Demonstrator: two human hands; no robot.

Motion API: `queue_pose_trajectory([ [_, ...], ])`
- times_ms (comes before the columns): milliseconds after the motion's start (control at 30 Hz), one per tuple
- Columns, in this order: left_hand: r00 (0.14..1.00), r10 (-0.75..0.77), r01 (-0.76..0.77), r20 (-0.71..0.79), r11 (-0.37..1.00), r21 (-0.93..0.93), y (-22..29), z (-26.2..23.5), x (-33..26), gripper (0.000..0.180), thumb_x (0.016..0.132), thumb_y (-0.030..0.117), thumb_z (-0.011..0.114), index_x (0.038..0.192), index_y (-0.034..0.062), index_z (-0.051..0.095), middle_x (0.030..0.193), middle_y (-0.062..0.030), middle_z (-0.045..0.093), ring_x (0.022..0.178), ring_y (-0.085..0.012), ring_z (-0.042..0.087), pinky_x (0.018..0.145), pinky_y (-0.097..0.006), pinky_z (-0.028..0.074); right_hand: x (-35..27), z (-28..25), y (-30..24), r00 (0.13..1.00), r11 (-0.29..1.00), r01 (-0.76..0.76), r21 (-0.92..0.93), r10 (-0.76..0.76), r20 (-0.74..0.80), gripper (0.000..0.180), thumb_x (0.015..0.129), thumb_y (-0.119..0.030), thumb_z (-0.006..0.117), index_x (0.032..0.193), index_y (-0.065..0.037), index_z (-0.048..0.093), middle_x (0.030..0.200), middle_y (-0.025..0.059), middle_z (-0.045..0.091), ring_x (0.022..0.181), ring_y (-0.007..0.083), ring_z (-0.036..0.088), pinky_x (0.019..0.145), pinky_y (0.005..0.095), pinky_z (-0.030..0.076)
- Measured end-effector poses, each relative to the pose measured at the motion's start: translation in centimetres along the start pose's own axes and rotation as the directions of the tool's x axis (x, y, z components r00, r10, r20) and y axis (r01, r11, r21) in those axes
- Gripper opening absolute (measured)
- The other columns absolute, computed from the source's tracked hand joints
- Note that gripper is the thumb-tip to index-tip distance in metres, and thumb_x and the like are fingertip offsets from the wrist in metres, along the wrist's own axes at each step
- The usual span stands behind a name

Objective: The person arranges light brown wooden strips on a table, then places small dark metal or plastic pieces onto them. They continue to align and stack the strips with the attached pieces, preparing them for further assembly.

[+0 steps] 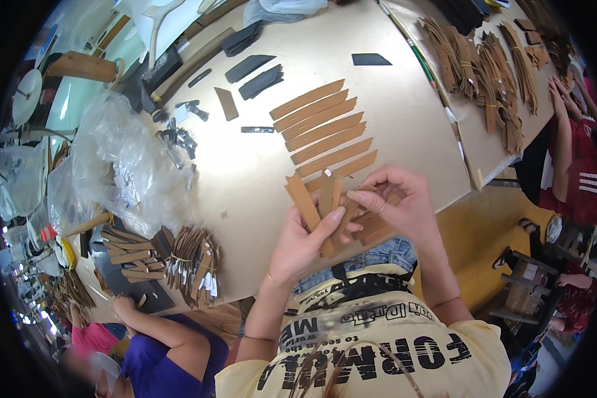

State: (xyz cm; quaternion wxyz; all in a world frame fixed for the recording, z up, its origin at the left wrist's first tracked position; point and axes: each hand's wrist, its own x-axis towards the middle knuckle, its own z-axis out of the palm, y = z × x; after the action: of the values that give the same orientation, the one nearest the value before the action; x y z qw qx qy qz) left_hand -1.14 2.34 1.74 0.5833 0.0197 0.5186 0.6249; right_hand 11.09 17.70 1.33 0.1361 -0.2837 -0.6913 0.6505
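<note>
My left hand (297, 244) is closed around several brown leather strips (302, 201), which fan out upward between thumb and fingers. A small white tag (328, 173) shows at the top of one of them. My right hand (399, 199) pinches the folded end of a brown strip (358, 207) close to my left thumb. More strips (376, 227) hang below, partly hidden by my hands. Just beyond my hands, a row of tan leather strips (328, 140) lies on the table, roughly parallel, each with one slanted end.
Black leather pieces (251, 68) and a crumpled plastic bag (129, 162) lie on the table (232, 192). Bundled strips (196, 265) stand at the near left, other bundles (491, 79) at the far right. Co-workers sit at left, in purple (169, 348), and right, in red (582, 166).
</note>
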Motion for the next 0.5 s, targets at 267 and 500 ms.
queue_pose_trajectory([
  [267, 0.995, 0.075, -0.068, -0.067, 0.993, 0.1, -1.1, -2.0, 0.5, 0.024, 0.096, 0.009, 0.065, 0.114, -0.0042, 0.058, 0.093, -0.008, 0.067, 0.078, -0.0144, 0.07, 0.063, -0.024, 0.055, 1.0, -3.3, 2.0, 0.969, 0.963, -0.188, 0.195, 0.214, -0.124, 0.019, 0.092, -0.01, 0.071, 0.107, 0.002, 0.069, 0.081, 0.0024, 0.068, 0.065, 0.0057, 0.06, 0.06, 0.0202, 0.05],
  [500, 0.988, 0.118, -0.106, -0.096, 0.986, 0.126, -0.1, -2.1, 0.4, 0.027, 0.095, 0.007, 0.066, 0.117, -0.0057, 0.056, 0.094, -0.01, 0.068, 0.078, -0.015, 0.07, 0.062, -0.024, 0.055, 1.5, -4.2, 1.5, 0.984, 0.957, -0.178, 0.229, 0.179, 0.017, 0.029, 0.093, -0.009, 0.069, 0.119, 0.002, 0.065, 0.089, 0.0041, 0.067, 0.07, 0.007, 0.061, 0.065, 0.0211, 0.052],
])
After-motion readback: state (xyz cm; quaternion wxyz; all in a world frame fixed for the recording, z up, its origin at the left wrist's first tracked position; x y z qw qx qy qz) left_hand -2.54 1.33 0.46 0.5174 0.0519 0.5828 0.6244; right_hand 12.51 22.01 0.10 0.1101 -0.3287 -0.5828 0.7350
